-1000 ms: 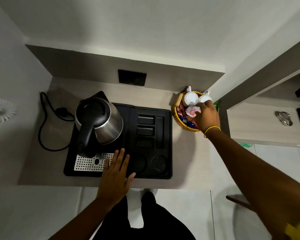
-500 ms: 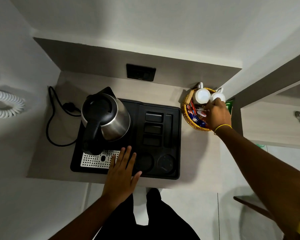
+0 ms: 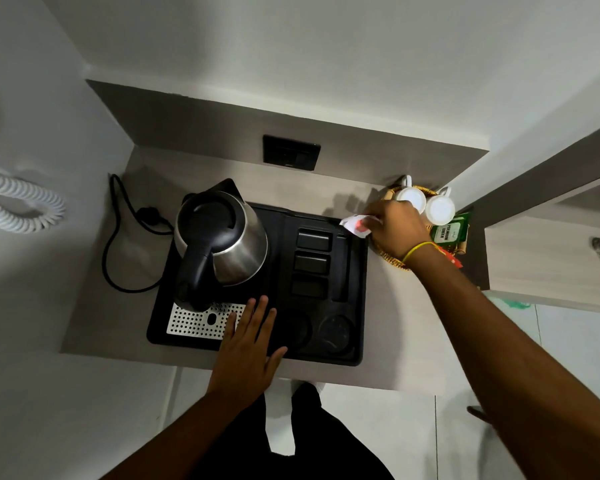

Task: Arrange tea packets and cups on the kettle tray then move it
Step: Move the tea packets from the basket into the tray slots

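**Tea packets in hand, tray on the counter**

We are holding a small bunch of white-and-red tea packets (image 3: 354,225) pinched in the fingers of our right hand (image 3: 395,225), just above the far right corner of the black tray (image 3: 357,306). The tray is sitting on the grey counter (image 3: 388,323). Its three small rectangular slots and two round cup wells are showing nothing in them.

Our left hand (image 3: 248,344) is lying flat, fingers spread, on the tray's near edge, partly covering the perforated metal grille (image 3: 194,320).

The steel kettle (image 3: 222,237) is standing upright on the tray's left half, its black handle pointing toward us.

Right of the tray, behind our right hand, a woven basket (image 3: 394,263) is holding two white cups (image 3: 426,204) turned upside down. A green box (image 3: 449,232) is sitting just beside them.

A black cord (image 3: 118,244) is looping on the counter left of the tray, and a dark wall socket (image 3: 291,152) is sitting on the back panel.
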